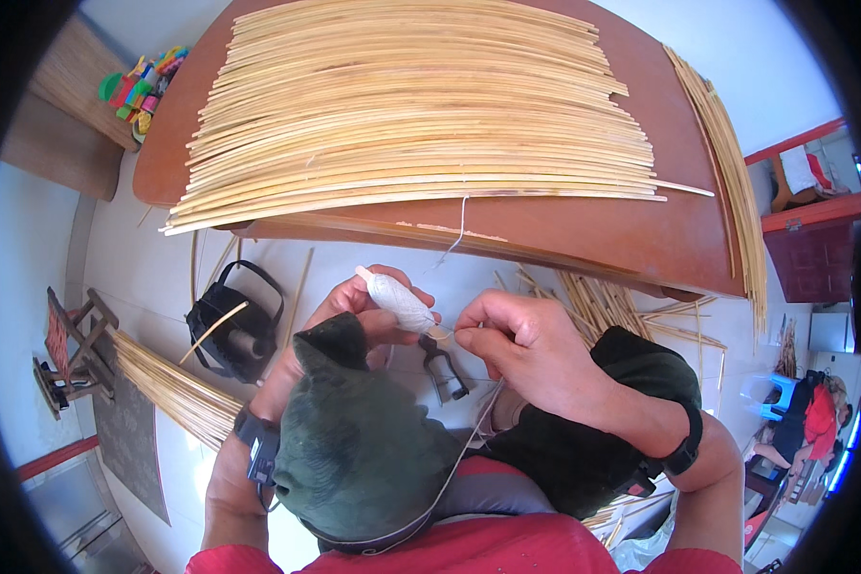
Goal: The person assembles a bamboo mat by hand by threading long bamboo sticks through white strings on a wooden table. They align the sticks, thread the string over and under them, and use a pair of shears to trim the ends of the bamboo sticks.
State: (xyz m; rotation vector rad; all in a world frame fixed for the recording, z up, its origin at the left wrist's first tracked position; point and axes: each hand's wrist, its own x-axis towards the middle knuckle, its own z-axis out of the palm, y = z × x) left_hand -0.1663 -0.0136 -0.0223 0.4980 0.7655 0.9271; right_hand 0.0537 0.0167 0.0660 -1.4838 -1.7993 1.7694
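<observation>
Over my lap, my left hand (346,304) is wrapped around a spool of white thread (399,302) wound fat about a pale stick. Close to the spool's lower tip, my right hand (538,342) has thumb and forefinger pinched together on thin thread. A pale thread (463,453) runs from below that hand down across my lap. Ahead, a row of straw-coloured reed stalks (421,105) lies side by side on a brown table (564,228). From the near stalks a short white string (463,222) hangs past the table edge.
Black-handled hand shears (438,369) lie on the floor between my knees. Left of them sits a black bag (249,311); a stalk bundle (177,387) and folding stool (72,344) are farther left. More stalks (607,306) lie under the table's right side, and another bundle (722,163) edges the tabletop.
</observation>
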